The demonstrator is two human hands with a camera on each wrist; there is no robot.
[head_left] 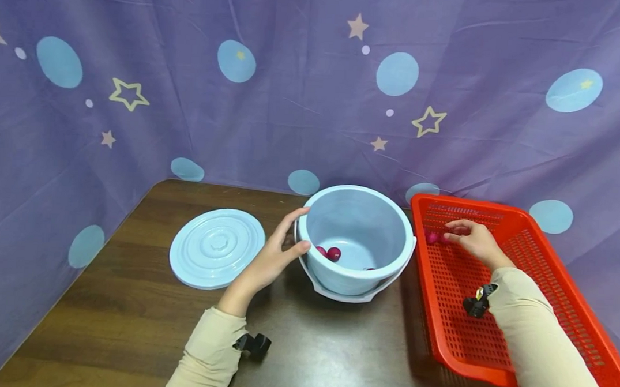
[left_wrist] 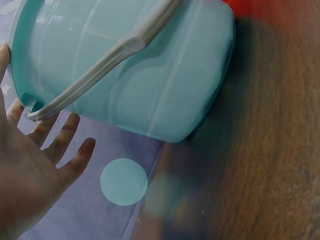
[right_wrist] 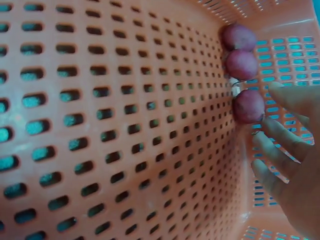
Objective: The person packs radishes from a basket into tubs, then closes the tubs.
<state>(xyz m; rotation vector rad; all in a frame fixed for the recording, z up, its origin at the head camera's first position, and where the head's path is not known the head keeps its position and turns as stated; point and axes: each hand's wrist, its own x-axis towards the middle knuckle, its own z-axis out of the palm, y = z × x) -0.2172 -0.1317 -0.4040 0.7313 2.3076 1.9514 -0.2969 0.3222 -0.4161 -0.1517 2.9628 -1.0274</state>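
The left arm (head_left: 210, 345) reached forward, and the left hand (head_left: 272, 255) was at the left side of the blue bucket (head_left: 347, 284). Its fingers were spread apart, with the thumb and a fingertip at the rim. The right arm (head_left: 543, 336) stretched over the red basket (head_left: 431, 303). The right hand (head_left: 476, 241) dipped inside, its fingers apart and a little bent. They were just beside the nearest of three round red things (right_wrist: 242, 65), lined up in the basket's corner. More red balls (head_left: 333, 254) sat in the bucket.
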